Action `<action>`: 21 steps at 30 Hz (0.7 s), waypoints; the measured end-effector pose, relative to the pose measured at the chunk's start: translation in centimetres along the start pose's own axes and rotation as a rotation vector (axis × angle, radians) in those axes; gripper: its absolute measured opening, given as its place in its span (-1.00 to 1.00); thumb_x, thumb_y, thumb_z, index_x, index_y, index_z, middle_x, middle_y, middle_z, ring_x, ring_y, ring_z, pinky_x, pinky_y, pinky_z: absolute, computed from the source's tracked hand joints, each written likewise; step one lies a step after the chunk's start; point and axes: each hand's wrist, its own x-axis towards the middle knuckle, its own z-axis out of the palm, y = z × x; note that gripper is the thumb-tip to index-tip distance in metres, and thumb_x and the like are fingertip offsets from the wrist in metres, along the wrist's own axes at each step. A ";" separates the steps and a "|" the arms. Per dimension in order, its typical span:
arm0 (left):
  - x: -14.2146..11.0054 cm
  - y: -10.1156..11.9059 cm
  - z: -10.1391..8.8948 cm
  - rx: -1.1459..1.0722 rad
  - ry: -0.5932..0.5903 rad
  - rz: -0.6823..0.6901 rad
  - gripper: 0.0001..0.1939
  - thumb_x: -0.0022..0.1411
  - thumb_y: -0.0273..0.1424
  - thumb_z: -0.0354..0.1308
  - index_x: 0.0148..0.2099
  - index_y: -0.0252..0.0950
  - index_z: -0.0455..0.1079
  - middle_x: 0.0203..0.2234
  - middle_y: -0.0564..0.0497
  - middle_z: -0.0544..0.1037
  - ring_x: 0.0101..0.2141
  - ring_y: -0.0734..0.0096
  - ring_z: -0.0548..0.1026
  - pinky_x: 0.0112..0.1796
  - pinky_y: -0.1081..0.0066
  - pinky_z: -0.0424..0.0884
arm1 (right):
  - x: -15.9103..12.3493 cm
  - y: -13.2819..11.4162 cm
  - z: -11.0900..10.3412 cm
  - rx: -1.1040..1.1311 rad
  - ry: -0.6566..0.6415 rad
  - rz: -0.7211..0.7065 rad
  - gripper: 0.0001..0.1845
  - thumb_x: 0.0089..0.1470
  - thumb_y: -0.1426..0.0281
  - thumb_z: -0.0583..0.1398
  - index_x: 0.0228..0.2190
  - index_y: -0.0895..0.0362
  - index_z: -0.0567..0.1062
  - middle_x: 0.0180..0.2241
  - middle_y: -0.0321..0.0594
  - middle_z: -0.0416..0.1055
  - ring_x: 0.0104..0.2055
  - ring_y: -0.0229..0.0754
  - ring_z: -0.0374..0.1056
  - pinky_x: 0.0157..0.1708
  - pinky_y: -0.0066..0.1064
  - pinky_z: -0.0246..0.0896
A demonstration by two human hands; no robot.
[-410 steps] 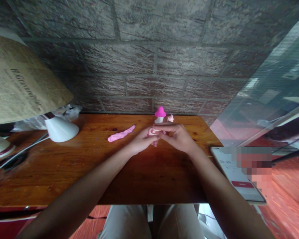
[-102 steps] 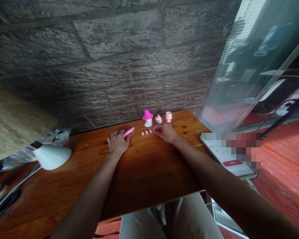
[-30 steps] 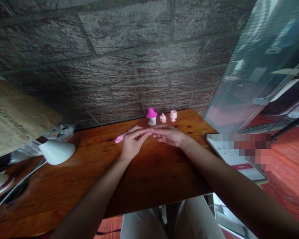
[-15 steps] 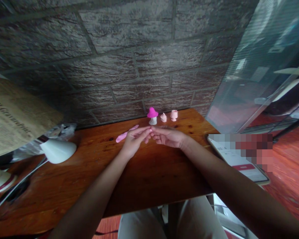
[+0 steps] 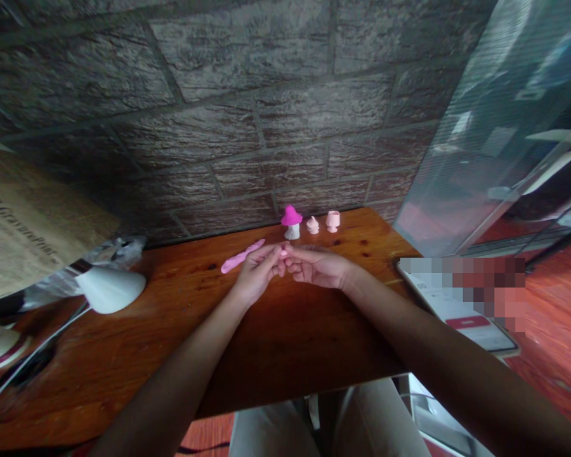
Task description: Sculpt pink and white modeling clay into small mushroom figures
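A small pink lump of modelling clay [image 5: 283, 253] is pinched between the fingertips of both hands, mostly hidden by them. My left hand [image 5: 257, 270] closes on it from the left, thumb on top. From the other side my right hand [image 5: 316, 265] presses it with thumb and fingers, the other fingers curled beneath. Just left of my left hand lies a flattened pink clay strip [image 5: 240, 258]. Behind the hands stand a mushroom figure [image 5: 292, 223] with a bright pink cap and pale stem, a little pale pink swirl-topped piece [image 5: 313, 225] and a pale pink goblet-shaped piece [image 5: 332, 221].
Everything rests on a brown wooden table [image 5: 171, 343] against a stone-patterned wall [image 5: 209, 127]. To the left are a white cup-like object [image 5: 111, 291] with a cable and a printed paper bag [image 5: 33, 222]. A phone or tablet [image 5: 461, 311] lies at the right edge.
The fingertips have shifted slightly left, and more of the pink lump shows between them. The other clay pieces stay where they were.
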 end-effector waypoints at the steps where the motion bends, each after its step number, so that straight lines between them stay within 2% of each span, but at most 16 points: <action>1: 0.0 -0.1 0.0 0.002 -0.001 0.002 -0.59 0.07 -0.02 0.35 -0.31 -0.30 0.53 -0.59 0.09 0.42 -0.56 0.58 0.34 -0.52 0.52 0.34 | 0.0 0.0 0.0 0.002 0.001 0.003 -0.79 0.02 0.27 0.40 -0.43 0.16 0.57 -0.47 -0.34 0.49 -0.43 -0.39 0.31 -0.45 -0.56 0.08; 5: 0.1 -0.2 -0.1 -0.015 -0.002 0.028 -0.55 0.09 0.03 0.31 -0.38 -0.31 0.51 -0.62 0.09 0.39 -0.58 0.58 0.32 -0.52 0.51 0.33 | 0.0 0.1 0.3 0.023 0.004 0.004 -0.80 0.02 0.28 0.40 -0.42 0.17 0.58 -0.49 -0.35 0.48 -0.45 -0.41 0.30 -0.45 -0.56 0.06; 11: 0.1 -0.2 -0.2 0.001 -0.004 0.014 -0.57 0.03 0.00 0.36 -0.37 -0.30 0.50 -0.59 0.09 0.41 -0.57 0.58 0.33 -0.51 0.51 0.32 | 0.0 0.1 0.5 0.015 0.007 -0.002 -0.76 0.02 0.25 0.40 -0.46 0.17 0.57 -0.50 -0.34 0.48 -0.45 -0.40 0.30 -0.47 -0.56 0.07; 17: 0.2 -0.4 -0.3 0.060 0.025 0.055 -0.55 0.14 0.04 0.26 -0.37 -0.30 0.49 -0.64 0.11 0.37 -0.59 0.57 0.31 -0.53 0.51 0.30 | 0.2 0.4 0.7 0.027 0.020 -0.007 -0.77 0.06 0.24 0.37 -0.43 0.17 0.58 -0.49 -0.34 0.48 -0.48 -0.42 0.28 -0.49 -0.58 0.06; 21: 0.1 -0.1 -0.2 -0.006 -0.018 0.017 -0.62 0.09 -0.06 0.35 -0.33 -0.31 0.51 -0.60 0.10 0.41 -0.57 0.58 0.33 -0.50 0.53 0.31 | 0.3 0.4 0.8 0.023 0.033 -0.021 -0.70 0.05 0.19 0.37 -0.47 0.19 0.57 -0.51 -0.31 0.48 -0.47 -0.41 0.30 -0.49 -0.58 0.07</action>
